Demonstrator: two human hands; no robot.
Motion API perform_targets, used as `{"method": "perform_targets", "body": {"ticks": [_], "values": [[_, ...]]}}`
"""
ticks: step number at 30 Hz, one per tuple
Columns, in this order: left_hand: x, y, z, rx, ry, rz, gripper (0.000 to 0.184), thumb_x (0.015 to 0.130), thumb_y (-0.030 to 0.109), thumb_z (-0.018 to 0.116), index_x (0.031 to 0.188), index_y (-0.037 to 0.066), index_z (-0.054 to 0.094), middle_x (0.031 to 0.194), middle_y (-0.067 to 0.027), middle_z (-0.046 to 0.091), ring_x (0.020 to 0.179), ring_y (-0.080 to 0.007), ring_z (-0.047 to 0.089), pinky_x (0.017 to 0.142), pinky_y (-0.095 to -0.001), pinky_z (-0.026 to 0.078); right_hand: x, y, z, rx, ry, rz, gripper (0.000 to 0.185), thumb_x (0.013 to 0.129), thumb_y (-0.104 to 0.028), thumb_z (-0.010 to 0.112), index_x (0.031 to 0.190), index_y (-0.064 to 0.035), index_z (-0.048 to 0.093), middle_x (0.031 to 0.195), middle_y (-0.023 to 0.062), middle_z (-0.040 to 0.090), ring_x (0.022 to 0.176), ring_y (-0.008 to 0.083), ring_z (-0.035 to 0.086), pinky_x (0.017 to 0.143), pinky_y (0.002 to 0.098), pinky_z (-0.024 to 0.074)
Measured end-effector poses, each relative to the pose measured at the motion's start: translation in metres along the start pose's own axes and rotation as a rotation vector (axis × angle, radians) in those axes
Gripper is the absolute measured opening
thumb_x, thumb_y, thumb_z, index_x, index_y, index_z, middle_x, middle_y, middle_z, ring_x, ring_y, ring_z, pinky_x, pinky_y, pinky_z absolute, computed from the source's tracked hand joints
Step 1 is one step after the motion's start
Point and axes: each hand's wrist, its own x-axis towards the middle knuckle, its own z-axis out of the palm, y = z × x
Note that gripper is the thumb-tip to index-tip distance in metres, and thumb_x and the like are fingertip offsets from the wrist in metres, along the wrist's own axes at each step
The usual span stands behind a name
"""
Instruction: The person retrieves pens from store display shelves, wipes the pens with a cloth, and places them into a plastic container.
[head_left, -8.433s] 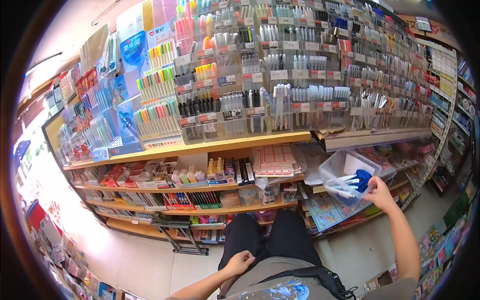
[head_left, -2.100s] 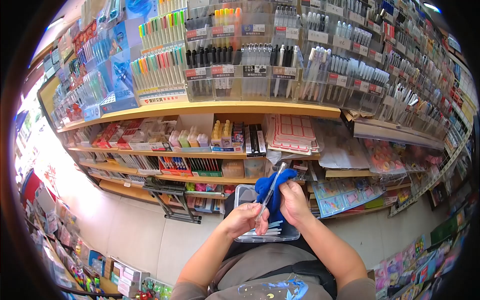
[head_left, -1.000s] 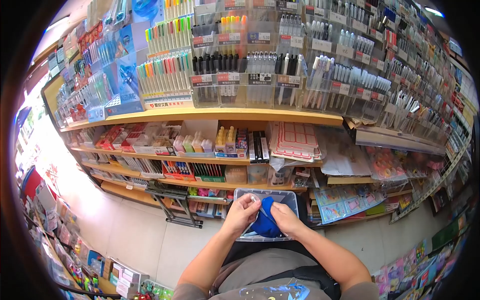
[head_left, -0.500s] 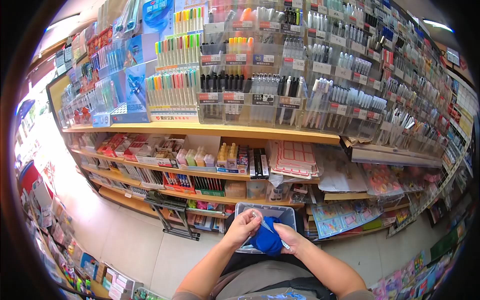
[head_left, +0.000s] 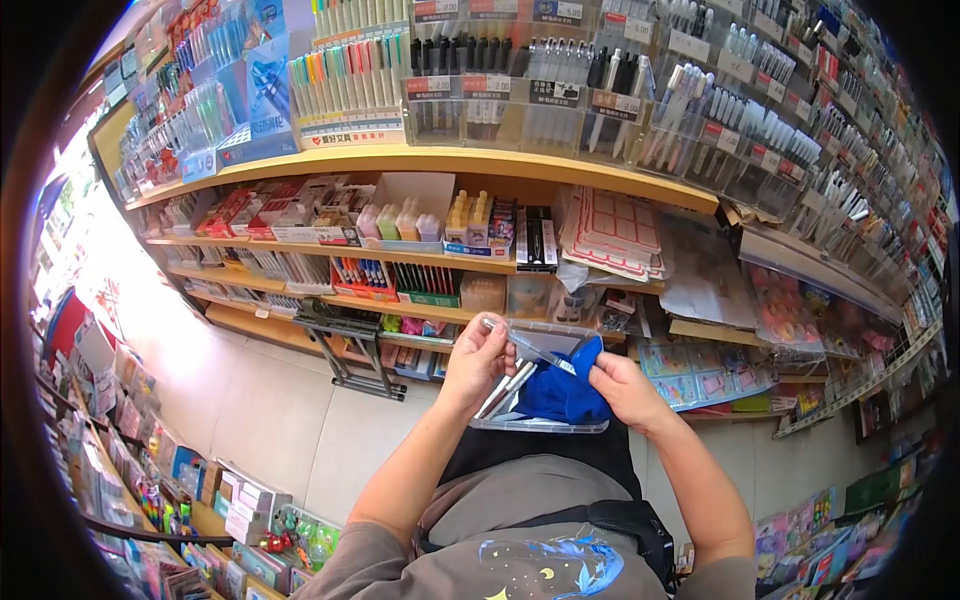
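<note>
My left hand (head_left: 482, 362) is closed around one end of a slim, clear-barrelled pen (head_left: 540, 350), which slants down to the right. My right hand (head_left: 628, 388) pinches a bright blue cloth (head_left: 562, 393), and a fold of it touches the pen's other end. The rest of the cloth hangs into a clear plastic bin (head_left: 545, 427) in front of my body. Several white and dark pens (head_left: 507, 390) lie in the bin, left of the cloth. The bin's floor is mostly hidden.
Pen racks (head_left: 490, 95) rise above a wooden shelf edge (head_left: 420, 160). Lower shelves hold boxes and bottles (head_left: 400, 222). A folding stool (head_left: 352, 345) stands left of the bin. Stacked goods (head_left: 265, 510) line the lower left; sticker sheets (head_left: 705, 370) hang at right.
The view has tilted downward. My hands have moved apart, with the left still on the pen. The cloth now lies lower in the bin, and one fold is lifted by my right hand.
</note>
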Motion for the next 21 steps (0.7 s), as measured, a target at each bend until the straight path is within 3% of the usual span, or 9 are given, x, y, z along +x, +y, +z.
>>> {"method": "perform_targets", "body": {"ticks": [2,4,6,9,12,13,16,19,21], "values": [[0.000,-0.001,-0.003,0.041,-0.026,0.017,0.010,0.087,0.015,0.054,0.091,0.010,0.046,0.069,-0.0022,0.053,0.062,-0.0107,0.052,0.053,-0.0232,0.043,0.006,0.006,-0.004,-0.025,0.110,-0.050,0.023,0.090,-0.012,0.045,0.106,0.0005,0.055,0.097,0.0009,0.059,0.085,0.0075,0.053,0.078,0.0230,0.0433],[-0.004,0.001,-0.001,0.117,-0.042,0.012,0.011,0.086,0.013,0.055,0.091,0.010,0.046,0.070,-0.0037,0.054,0.062,-0.0111,0.053,0.052,-0.0233,0.043,0.007,-0.009,0.002,0.194,0.250,-0.082,0.016,0.089,-0.008,0.045,0.097,0.0018,0.056,0.089,-0.0021,0.057,0.080,0.0053,0.050,0.070,0.0228,0.0424],[-0.007,0.001,0.002,0.187,-0.047,0.020,0.013,0.084,0.010,0.057,0.088,0.008,0.045,0.069,-0.0049,0.055,0.059,-0.0112,0.054,0.052,-0.0219,0.044,0.013,-0.002,-0.004,0.127,0.335,-0.162,0.013,0.087,-0.007,0.047,0.095,0.0001,0.055,0.086,0.0035,0.060,0.078,0.0090,0.053,0.069,0.0251,0.0429],[-0.010,-0.001,0.005,0.239,-0.038,0.037,0.016,0.082,0.009,0.059,0.084,0.008,0.043,0.065,-0.0033,0.054,0.057,-0.0105,0.052,0.050,-0.0202,0.043,0.018,0.002,-0.007,-0.337,0.478,-0.298,0.012,0.084,-0.008,0.049,0.093,-0.0030,0.053,0.077,0.0130,0.061,0.069,0.0219,0.059,0.064,0.0333,0.0450],[-0.011,0.000,0.005,0.239,0.001,0.077,0.015,0.083,0.009,0.058,0.085,0.008,0.044,0.063,-0.0021,0.053,0.055,-0.0096,0.050,0.050,-0.0202,0.041,0.007,-0.012,0.008,-0.706,0.529,-0.183,0.013,0.082,-0.008,0.049,0.093,-0.0026,0.051,0.075,0.0164,0.061,0.069,0.0317,0.060,0.060,0.0369,0.0439],[-0.010,-0.001,0.005,0.225,0.008,0.072,0.014,0.083,0.009,0.058,0.086,0.008,0.044,0.064,-0.0015,0.052,0.055,-0.0093,0.050,0.050,-0.0201,0.041,0.007,-0.008,0.011,-0.699,0.530,-0.228,0.015,0.079,-0.010,0.051,0.093,-0.0043,0.050,0.071,0.0217,0.057,0.069,0.0403,0.055,0.058,0.0427,0.0421],[-0.009,0.000,0.003,0.173,0.033,0.077,0.014,0.083,0.010,0.058,0.090,0.009,0.045,0.067,0.0000,0.050,0.058,-0.0086,0.048,0.052,-0.0202,0.039,0.008,-0.008,0.015,-0.811,0.406,-0.246,0.014,0.078,-0.012,0.053,0.091,-0.0062,0.050,0.068,0.0168,0.060,0.065,0.0372,0.058,0.060,0.0461,0.0439],[-0.010,0.000,0.004,0.095,0.056,0.104,0.014,0.084,0.011,0.057,0.093,0.009,0.047,0.073,0.0013,0.048,0.063,-0.0082,0.048,0.055,-0.0213,0.039,0.009,-0.009,0.009,-0.929,0.244,-0.080,0.014,0.078,-0.014,0.056,0.090,-0.0054,0.055,0.076,0.0155,0.060,0.073,0.0355,0.058,0.065,0.0442,0.0450],[-0.009,-0.004,0.001,0.077,0.031,0.151,0.011,0.085,0.011,0.055,0.093,0.009,0.047,0.080,-0.0017,0.050,0.074,-0.0107,0.050,0.063,-0.0243,0.043,0.008,-0.005,0.004,-0.949,0.212,-0.116,0.016,0.078,-0.015,0.057,0.090,-0.0052,0.058,0.083,0.0148,0.059,0.079,0.0345,0.057,0.069,0.0427,0.0449]]}}
